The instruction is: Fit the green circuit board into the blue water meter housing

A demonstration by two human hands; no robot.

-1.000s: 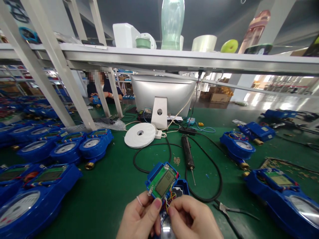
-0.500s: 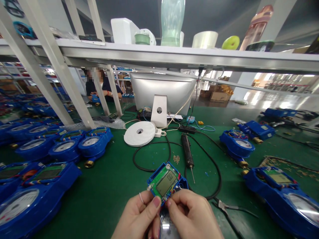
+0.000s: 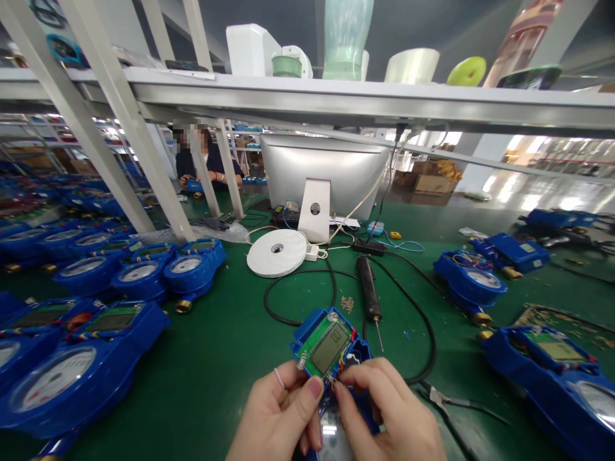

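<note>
We clamped the LCD circuit board (image 3: 329, 351) between thumb and fingers of our left hand (image 3: 283, 410), our right hand (image 3: 390, 410) pinching thin wires (image 3: 343, 360) at the board's lower edge.

Blue and green up front, paler tones behind

Shows bright green on the circuit board (image 3: 318, 333), grey with black digits on its screen (image 3: 329, 353), glossy blue on the casing (image 3: 306, 328), and mixed red, yellow and white on the wires (image 3: 342, 361). Spreads plain deep green over the tabletop (image 3: 206, 378). Repeats glossy blue on the meters (image 3: 531, 387), with white on a dial (image 3: 57, 379) and brassy gold on a fitting (image 3: 183, 306). Adds plain white on the reel (image 3: 262, 256), black on the screwdriver (image 3: 369, 288), tan on the screws (image 3: 346, 303), silver on the monitor (image 3: 283, 173), pale green on the bottle (image 3: 346, 41), vivid yellow-green on the apple (image 3: 467, 72)
</note>
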